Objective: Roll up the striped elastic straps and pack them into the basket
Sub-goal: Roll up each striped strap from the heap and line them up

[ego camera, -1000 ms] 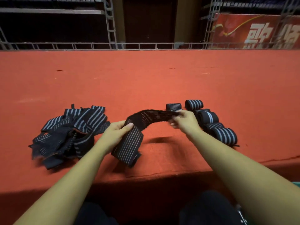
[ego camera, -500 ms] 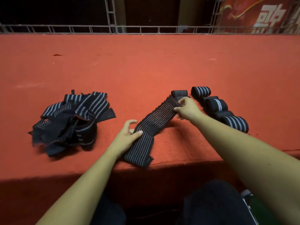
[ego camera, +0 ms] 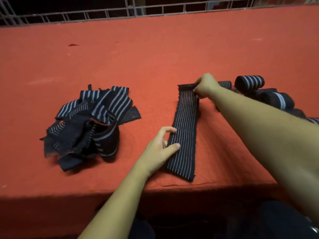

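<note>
Red cloth is spread over the desk (ego camera: 155,57), as seen from the head camera. One striped strap (ego camera: 185,135) is laid out flat near the front edge of the desk, running away from the person. Its far end is pinched by the right hand (ego camera: 205,87), whose fingers are curled around it, and that end is turned up a little. The left side of the strap, near the middle, is touched by the left hand (ego camera: 160,149). The thumb is laid on top of the strap and the fingers are held loose and open. A messy heap of loose straps (ego camera: 91,123) is seen on the left, well apart from the flat one. Rolled straps (ego camera: 250,81) are lined up on the right, partly hidden behind the right arm. A metal rail (ego camera: 103,13) is seen along the far edge of the desk.
</note>
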Demonstrator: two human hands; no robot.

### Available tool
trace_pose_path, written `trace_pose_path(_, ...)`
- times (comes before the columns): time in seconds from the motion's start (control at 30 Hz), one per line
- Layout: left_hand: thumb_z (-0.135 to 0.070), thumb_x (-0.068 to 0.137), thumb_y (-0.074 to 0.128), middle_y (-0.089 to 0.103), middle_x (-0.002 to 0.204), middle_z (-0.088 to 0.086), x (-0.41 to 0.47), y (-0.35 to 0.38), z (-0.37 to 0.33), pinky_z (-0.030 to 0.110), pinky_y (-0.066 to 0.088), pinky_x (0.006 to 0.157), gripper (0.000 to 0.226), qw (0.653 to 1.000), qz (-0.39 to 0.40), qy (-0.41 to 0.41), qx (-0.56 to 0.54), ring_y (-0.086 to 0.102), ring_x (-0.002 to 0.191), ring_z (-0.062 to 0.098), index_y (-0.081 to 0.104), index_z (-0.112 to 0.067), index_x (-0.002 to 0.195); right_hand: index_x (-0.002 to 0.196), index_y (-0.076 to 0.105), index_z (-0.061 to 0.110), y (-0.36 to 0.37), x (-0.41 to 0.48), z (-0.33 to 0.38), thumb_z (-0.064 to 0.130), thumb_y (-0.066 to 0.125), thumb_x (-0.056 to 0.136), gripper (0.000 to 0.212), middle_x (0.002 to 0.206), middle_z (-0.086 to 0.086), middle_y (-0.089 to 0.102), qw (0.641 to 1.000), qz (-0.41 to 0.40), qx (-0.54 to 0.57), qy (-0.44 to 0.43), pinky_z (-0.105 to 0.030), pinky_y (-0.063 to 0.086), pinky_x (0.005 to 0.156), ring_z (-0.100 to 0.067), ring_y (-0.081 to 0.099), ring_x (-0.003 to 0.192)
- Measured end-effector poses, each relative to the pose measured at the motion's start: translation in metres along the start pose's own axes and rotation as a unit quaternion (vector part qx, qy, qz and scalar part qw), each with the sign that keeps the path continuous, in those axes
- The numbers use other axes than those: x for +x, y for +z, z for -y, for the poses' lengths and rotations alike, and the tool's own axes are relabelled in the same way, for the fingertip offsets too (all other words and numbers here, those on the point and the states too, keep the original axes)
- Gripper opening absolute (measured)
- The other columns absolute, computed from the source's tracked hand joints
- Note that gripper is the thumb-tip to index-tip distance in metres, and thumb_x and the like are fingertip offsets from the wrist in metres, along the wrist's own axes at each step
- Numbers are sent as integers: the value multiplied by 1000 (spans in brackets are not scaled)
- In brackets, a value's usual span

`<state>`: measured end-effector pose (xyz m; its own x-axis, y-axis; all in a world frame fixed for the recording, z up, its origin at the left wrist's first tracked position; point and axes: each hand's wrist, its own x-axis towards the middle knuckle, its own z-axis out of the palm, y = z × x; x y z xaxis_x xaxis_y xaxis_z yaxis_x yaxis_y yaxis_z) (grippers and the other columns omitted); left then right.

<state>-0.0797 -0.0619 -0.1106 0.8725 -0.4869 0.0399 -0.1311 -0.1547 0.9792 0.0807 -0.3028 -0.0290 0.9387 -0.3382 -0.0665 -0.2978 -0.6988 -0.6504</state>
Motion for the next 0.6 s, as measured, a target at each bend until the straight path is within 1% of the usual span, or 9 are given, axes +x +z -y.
trace_pose_path(0.03, -39, 79, 64, 55, 70, 3, 0, 0, 1, 33, 41, 63, 44, 1000, -3, 4, 3, 50, 65, 19, 50, -35, 120, 107, 68, 4, 7, 1, 1, -4, 72, 79, 29, 76, -15, 64, 999, -20, 10, -30, -35, 60, 58, -26, 67, 67)
trace_pose_path(0.1, -31, 82, 61, 54, 64, -9, 0, 0, 2, 25, 38, 57, 41, 1000, -8, 10, -5, 46, 57, 10, 49, -29, 122, 139, 51, 8, 24, -11, -5, -1, 79, 77, 68, 101, -19, 63, 996, 22, 78, -49, -46, 58, 86, -30, 66, 86)
trace_pose_path(0.13, -28, 83, 60, 54, 62, -10, 0, 0, 2, 23, 37, 55, 40, 1000, -10, 10, -6, 44, 55, 8, 48, -27, 122, 148, 41, 12, 30, -18, -9, 5, 83, 76, 83, 116, -21, 59, 995, 34, 75, -54, -47, 54, 95, -31, 64, 99)
trace_pose_path(0.2, -28, 84, 59, 55, 66, -8, -1, 0, 1, 25, 37, 57, 38, 1000, -13, 10, 6, 45, 57, 10, 49, -28, 121, 154, 31, 18, 38, -32, -20, 19, 88, 73, 99, 139, -20, 46, 997, 28, 30, -71, -42, 44, 107, -32, 55, 123)
trace_pose_path(0.3, -25, 88, 61, 58, 72, -2, 0, 0, 3, 29, 39, 61, 32, 1000, -16, 8, 8, 50, 62, 13, 51, -30, 118, 154, 30, 18, 41, -68, -34, 29, 87, 73, 100, 144, -16, 37, 994, 30, 2, -104, -33, 36, 111, -27, 48, 128)
trace_pose_path(0.4, -35, 79, 63, 58, 77, 7, 0, -1, 3, 34, 38, 66, 33, 1000, -23, 4, -9, 50, 69, 19, 56, -35, 111, 143, 48, 8, 42, -108, -47, 33, 79, 82, 73, 143, -15, 50, 987, 56, -54, -142, -28, 35, 106, -25, 49, 131)
trace_pose_path(0.47, -28, 83, 63, 58, 74, 5, 1, -1, 3, 32, 38, 64, 27, 1000, -24, 3, -11, 49, 67, 19, 58, -33, 109, 137, 54, 7, 46, -128, -58, 36, 71, 89, 60, 141, -11, 55, 981, 78, -79, -157, -31, 37, 107, -25, 50, 132)
trace_pose_path(0.53, -13, 93, 61, 58, 66, -6, -1, 0, 0, 27, 39, 58, 24, 1000, -28, 1, 1, 50, 60, 13, 57, -27, 111, 146, 46, 14, 51, -138, -72, 48, 62, 93, 65, 155, -8, 41, 974, 84, -122, -169, -38, 24, 120, -22, 33, 146)
trace_pose_path(0.6, -7, 96, 58, 60, 65, -8, -3, 1, -4, 25, 42, 56, 24, 999, -29, -11, 22, 54, 58, 9, 57, -25, 111, 152, 38, 23, 54, -142, -82, 58, 54, 94, 70, 163, -3, 27, 969, 65, -148, -187, -39, 10, 124, -17, 19, 152)
